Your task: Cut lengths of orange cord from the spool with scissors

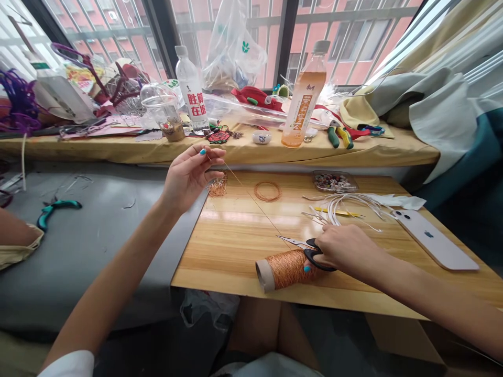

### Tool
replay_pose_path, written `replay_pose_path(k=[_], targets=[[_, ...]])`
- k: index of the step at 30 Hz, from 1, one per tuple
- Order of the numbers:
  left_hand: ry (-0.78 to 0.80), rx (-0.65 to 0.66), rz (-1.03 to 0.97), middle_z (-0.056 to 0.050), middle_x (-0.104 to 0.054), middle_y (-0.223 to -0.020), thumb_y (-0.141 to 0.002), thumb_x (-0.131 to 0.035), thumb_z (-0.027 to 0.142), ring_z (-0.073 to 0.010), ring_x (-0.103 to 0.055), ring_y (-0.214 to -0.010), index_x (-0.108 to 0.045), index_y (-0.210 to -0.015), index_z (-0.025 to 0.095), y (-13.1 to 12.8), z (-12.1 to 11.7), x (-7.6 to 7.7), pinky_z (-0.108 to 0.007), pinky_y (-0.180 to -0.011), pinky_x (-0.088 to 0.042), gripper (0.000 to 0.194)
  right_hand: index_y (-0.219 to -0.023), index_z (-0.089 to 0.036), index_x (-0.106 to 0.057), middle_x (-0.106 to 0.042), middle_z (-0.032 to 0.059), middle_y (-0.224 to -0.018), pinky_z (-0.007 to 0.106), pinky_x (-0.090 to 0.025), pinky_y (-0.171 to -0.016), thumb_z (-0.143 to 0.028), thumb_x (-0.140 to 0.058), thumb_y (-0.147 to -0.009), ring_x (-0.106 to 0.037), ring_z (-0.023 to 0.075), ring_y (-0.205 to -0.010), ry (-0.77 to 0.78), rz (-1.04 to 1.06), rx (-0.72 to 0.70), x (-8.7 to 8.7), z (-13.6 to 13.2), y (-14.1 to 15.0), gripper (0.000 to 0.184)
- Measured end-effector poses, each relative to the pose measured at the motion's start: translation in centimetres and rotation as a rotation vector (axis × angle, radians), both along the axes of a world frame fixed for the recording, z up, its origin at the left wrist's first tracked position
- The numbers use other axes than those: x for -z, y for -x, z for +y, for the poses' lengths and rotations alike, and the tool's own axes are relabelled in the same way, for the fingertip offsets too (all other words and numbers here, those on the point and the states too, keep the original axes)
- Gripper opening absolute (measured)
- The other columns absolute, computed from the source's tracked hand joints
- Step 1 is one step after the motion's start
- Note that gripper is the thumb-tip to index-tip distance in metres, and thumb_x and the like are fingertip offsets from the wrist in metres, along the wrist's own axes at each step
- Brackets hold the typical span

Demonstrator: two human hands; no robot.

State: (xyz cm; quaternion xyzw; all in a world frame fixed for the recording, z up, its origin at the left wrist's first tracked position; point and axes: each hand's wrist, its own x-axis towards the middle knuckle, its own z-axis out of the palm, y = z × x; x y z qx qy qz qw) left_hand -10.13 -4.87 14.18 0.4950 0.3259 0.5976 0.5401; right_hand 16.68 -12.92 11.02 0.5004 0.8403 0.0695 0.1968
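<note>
Raised at centre left, my left hand (192,175) pinches the end of a thin copper-coloured thread (265,214). The thread runs taut down to a spool (288,268) lying on its side at the table's front edge. My right hand (340,246) grips black-handled scissors (310,251) just above the spool. Their blades point left, close to the thread; whether they touch it I cannot tell. Behind the thread lies a coil of copper-coloured thread (268,191). A bundle of cut thread pieces (217,186) sits below my left hand.
White cords (346,205) and yellow tweezers (340,212) lie behind my right hand, with a phone (436,241) to the right. A bead tray (335,181) stands at the table's back. Bottles (304,102) line the sill. Teal pliers (55,209) rest on the grey surface, near another person's limb.
</note>
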Motion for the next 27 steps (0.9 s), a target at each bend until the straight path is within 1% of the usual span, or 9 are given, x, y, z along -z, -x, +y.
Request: replay_pose_path(k=[6, 11, 13, 17, 20, 24, 27], targets=[[-0.017, 0.034, -0.002, -0.004, -0.062, -0.089, -0.081, -0.042, 0.019, -0.0121, -0.06, -0.082, -0.054, -0.082, 0.015, -0.4, 0.0, -0.7, -0.019, -0.061, -0.053, 0.013, -0.062, -0.018, -0.066, -0.065, 0.01, -0.068, 0.023, -0.024, -0.043, -0.044, -0.048, -0.072, -0.06, 0.022, -0.062, 0.013, 0.029, 0.056, 0.1, 0.0, -0.3, 0.034], [-0.089, 0.068, 0.004, -0.003, -0.063, -0.086, -0.08, -0.041, 0.013, -0.0113, -0.059, -0.081, -0.055, -0.082, 0.017, -0.7, -0.1, -1.3, -0.016, -0.057, -0.052, 0.015, -0.059, -0.018, -0.066, -0.064, 0.0099, -0.064, 0.023, -0.026, -0.044, -0.062, -0.043, -0.067, -0.059, 0.0219, -0.059, 0.055, 0.092, 0.083, 0.5, -0.3, -0.5, 0.049], [-0.093, 0.06, -0.01, -0.002, -0.063, -0.087, -0.08, -0.042, 0.014, -0.012, -0.059, -0.082, -0.056, -0.083, 0.018, -0.7, -0.1, -1.4, -0.017, -0.057, -0.052, 0.015, -0.058, -0.018, -0.066, -0.064, 0.0103, -0.063, 0.024, -0.027, -0.045, -0.065, -0.041, -0.066, -0.059, 0.022, -0.058, 0.064, 0.113, 0.09, 0.9, -0.4, -0.6, 0.053], [-0.074, 0.035, -0.001, -0.003, -0.063, -0.087, -0.08, -0.041, 0.016, -0.0126, -0.058, -0.083, -0.056, -0.084, 0.019, -0.6, -0.2, -1.4, -0.017, -0.057, -0.051, 0.016, -0.057, -0.017, -0.065, -0.063, 0.0109, -0.062, 0.024, -0.027, -0.045, -0.066, -0.04, -0.066, -0.059, 0.0224, -0.057, 0.06, 0.137, 0.103, 1.3, -0.5, -0.7, 0.055], [-0.096, 0.077, -0.005, -0.001, -0.063, -0.084, -0.081, -0.04, 0.012, -0.0101, -0.058, -0.079, -0.056, -0.08, 0.018, -0.5, -0.3, -1.4, -0.016, -0.057, -0.05, 0.017, -0.059, -0.018, -0.066, -0.063, 0.0105, -0.063, 0.024, -0.028, -0.046, -0.064, -0.041, -0.067, -0.059, 0.0218, -0.058, 0.053, 0.128, 0.107, 1.4, -0.4, -0.7, 0.054], [-0.123, 0.15, -0.027, 0.001, -0.063, -0.082, -0.082, -0.036, 0.009, -0.0075, -0.056, -0.074, -0.056, -0.08, 0.017, -0.2, -0.5, -1.6, -0.015, -0.058, -0.05, 0.021, -0.064, -0.018, -0.067, -0.064, 0.0105, -0.064, 0.024, -0.028, -0.047, -0.061, -0.041, -0.069, -0.059, 0.0212, -0.059, 0.033, 0.117, 0.09, 1.3, -0.4, -0.5, 0.05], [-0.117, 0.132, -0.011, 0.002, -0.063, -0.081, -0.082, -0.035, 0.008, -0.0072, -0.055, -0.074, -0.056, -0.08, 0.018, -0.1, -0.7, -1.7, -0.015, -0.058, -0.049, 0.023, -0.063, -0.018, -0.067, -0.064, 0.0101, -0.063, 0.024, -0.026, -0.045, -0.058, -0.041, -0.071, -0.059, 0.0213, -0.059, 0.02, 0.105, 0.067, 1.3, -0.4, -0.4, 0.049]])
